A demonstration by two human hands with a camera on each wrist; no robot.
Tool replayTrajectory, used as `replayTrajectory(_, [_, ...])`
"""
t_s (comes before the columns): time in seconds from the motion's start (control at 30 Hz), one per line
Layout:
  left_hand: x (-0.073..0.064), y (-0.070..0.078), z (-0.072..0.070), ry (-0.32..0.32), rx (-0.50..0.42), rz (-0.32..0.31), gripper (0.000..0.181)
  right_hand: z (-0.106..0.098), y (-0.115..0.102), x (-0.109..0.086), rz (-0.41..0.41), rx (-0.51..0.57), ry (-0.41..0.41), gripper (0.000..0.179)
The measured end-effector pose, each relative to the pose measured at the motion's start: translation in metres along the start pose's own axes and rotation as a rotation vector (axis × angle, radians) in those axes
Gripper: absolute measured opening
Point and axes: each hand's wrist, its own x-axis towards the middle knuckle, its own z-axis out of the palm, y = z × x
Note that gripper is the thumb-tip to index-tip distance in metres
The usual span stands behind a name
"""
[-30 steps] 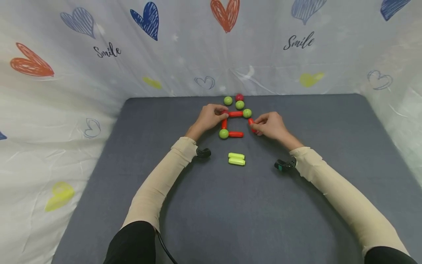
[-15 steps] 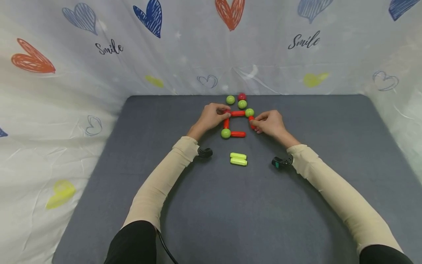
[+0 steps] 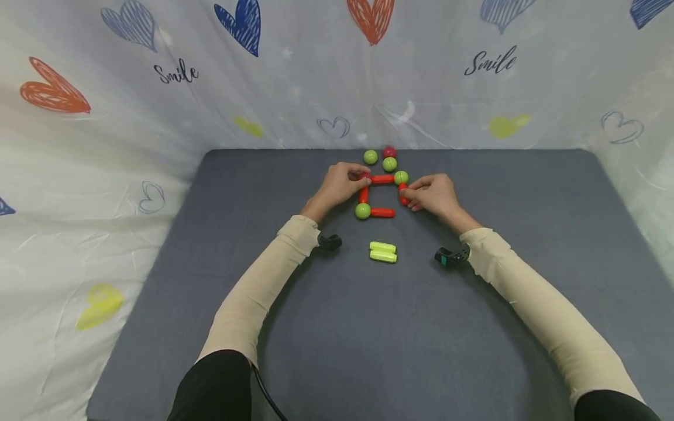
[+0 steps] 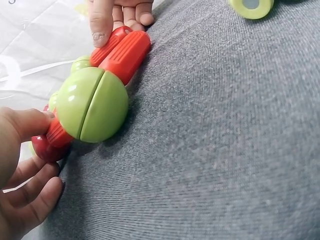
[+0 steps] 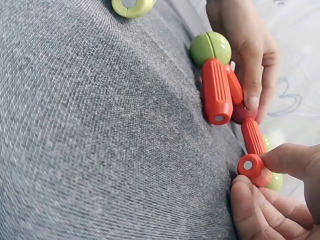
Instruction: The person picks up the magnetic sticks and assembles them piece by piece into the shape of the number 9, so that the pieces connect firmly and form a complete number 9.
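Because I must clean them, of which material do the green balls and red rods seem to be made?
Green balls: probably glossy plastic, by their highlights and seam.
Red rods: likely plastic with a softer sheen, by their even ribs; the grey end disc may be metal.

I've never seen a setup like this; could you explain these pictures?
There is no machine: a person works barehanded. The wide picture comes from a head camera, the close ones from a camera on each wrist. On the grey table are an unclosed frame of red rods and balls, three loose balls beyond it, and two yellow-green rods nearer the person. The left hand holds the frame at a dark red ball; the right hand pinches a red rod next to a green ball.
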Motion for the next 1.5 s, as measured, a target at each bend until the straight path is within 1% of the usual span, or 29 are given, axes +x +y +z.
replayTrajectory(0.13, [0.000,0.001,0.000,0.004,0.008,0.004,0.030,-0.001,-0.001,0.000,0.009,0.012,0.005,0.027])
replayTrajectory(0.3, [-0.004,0.000,0.000,0.002,0.027,0.007,0.033,0.001,0.000,-0.001,0.019,0.012,0.000,0.027])
replayTrajectory(0.57, [-0.009,0.000,0.000,0.002,0.015,-0.004,0.035,0.003,0.001,-0.001,0.020,0.027,-0.003,0.026])
replayTrajectory(0.63, [-0.010,0.000,-0.001,0.014,0.016,0.007,0.038,0.003,0.002,-0.001,0.020,0.030,-0.007,0.026])
replayTrajectory(0.73, [-0.013,-0.001,-0.004,0.051,0.019,0.026,0.042,0.003,0.001,-0.001,0.019,0.033,-0.011,0.026])
replayTrajectory(0.8, [-0.017,-0.001,-0.007,0.073,0.032,0.045,0.042,0.002,0.001,0.000,0.017,0.034,-0.014,0.026])
replayTrajectory(0.87, [-0.023,-0.001,-0.011,0.077,0.046,0.073,0.039,0.002,0.001,0.000,0.015,0.034,-0.014,0.026])
replayTrajectory(0.93, [-0.031,0.001,-0.015,0.059,0.064,0.114,0.035,0.001,0.001,0.000,0.010,0.031,-0.012,0.026])
replayTrajectory(1.03, [-0.041,0.003,-0.018,0.010,0.095,0.170,0.030,0.000,0.001,0.000,0.005,0.028,-0.009,0.026])
replayTrajectory(1.1, [-0.048,0.004,-0.019,-0.024,0.113,0.195,0.028,0.000,0.001,0.000,0.002,0.028,-0.009,0.026])
replayTrajectory(1.23, [-0.062,0.006,-0.017,-0.067,0.135,0.228,0.025,0.000,0.000,0.000,0.003,0.027,-0.013,0.026])
replayTrajectory(1.4, [-0.074,0.007,-0.010,-0.068,0.197,0.278,0.027,0.001,0.000,-0.001,0.002,0.026,-0.006,0.025])
replayTrajectory(1.5, [-0.079,0.006,-0.004,-0.057,0.243,0.288,0.033,0.001,0.001,-0.001,0.003,0.023,-0.005,0.025])
